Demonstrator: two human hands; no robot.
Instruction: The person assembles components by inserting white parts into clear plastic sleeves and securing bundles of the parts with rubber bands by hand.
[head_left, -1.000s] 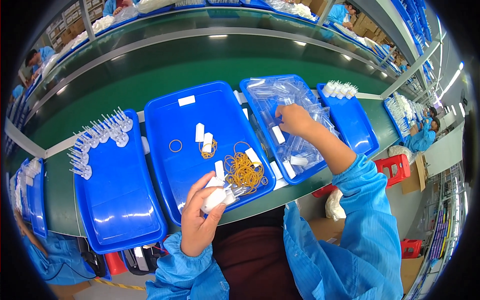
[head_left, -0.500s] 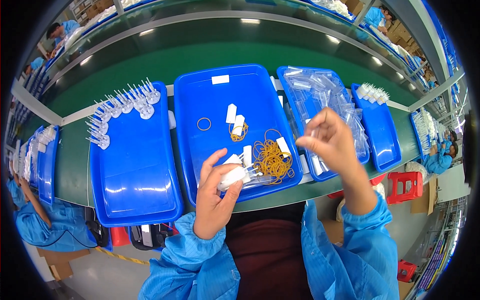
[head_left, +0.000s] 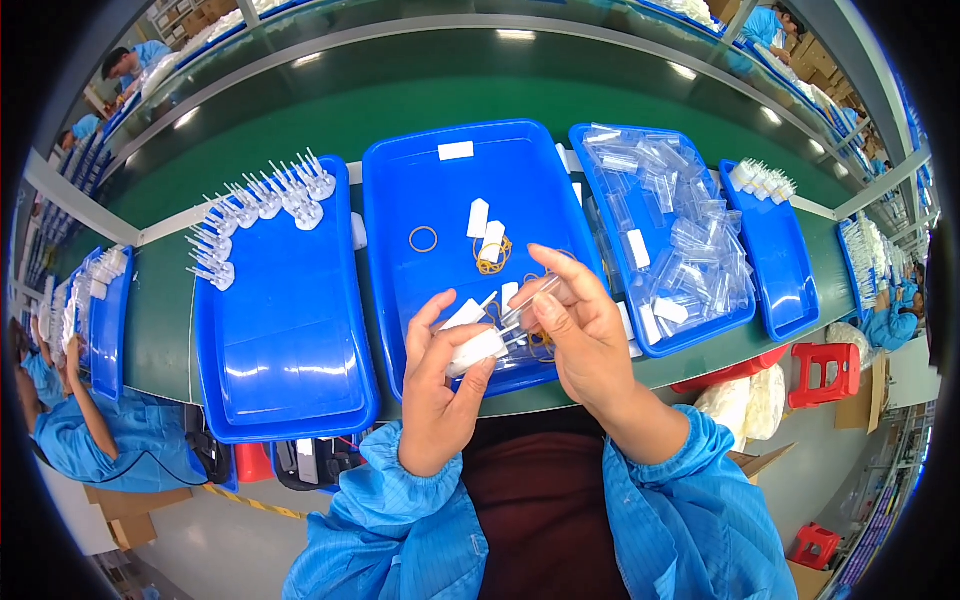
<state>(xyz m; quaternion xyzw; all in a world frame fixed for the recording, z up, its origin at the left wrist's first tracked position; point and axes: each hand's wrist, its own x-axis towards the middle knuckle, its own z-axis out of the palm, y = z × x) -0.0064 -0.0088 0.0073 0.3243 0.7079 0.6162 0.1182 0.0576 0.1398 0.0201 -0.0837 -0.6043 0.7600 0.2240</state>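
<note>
My left hand [head_left: 438, 405] is closed round a white plastic piece [head_left: 476, 352] with thin pins pointing right, over the middle blue tray [head_left: 372, 260]. Close beside it, my right hand [head_left: 592, 352] pinches a small clear plastic sleeve [head_left: 546, 290] between thumb and fingers near the pin tips. Whether sleeve and pins touch, I cannot tell. In the tray lie several white pieces, among them one white block [head_left: 478, 218] and another wrapped with rubber bands [head_left: 490, 266]. A single rubber band [head_left: 423, 239] rests apart. My right hand partly hides the larger rubber band pile.
A blue tray on the right holds many clear sleeves [head_left: 690, 240]. White pinned pieces [head_left: 300, 205] line the far part of the left tray [head_left: 285, 430]. The far-right tray carries white pieces [head_left: 762, 182]. Behind runs a green belt [head_left: 480, 90]; a red stool [head_left: 824, 375] stands right.
My right hand has come left and down from the sleeve tray to my left hand, now with a clear sleeve in its fingers. My left hand keeps its hold on the white piece.
</note>
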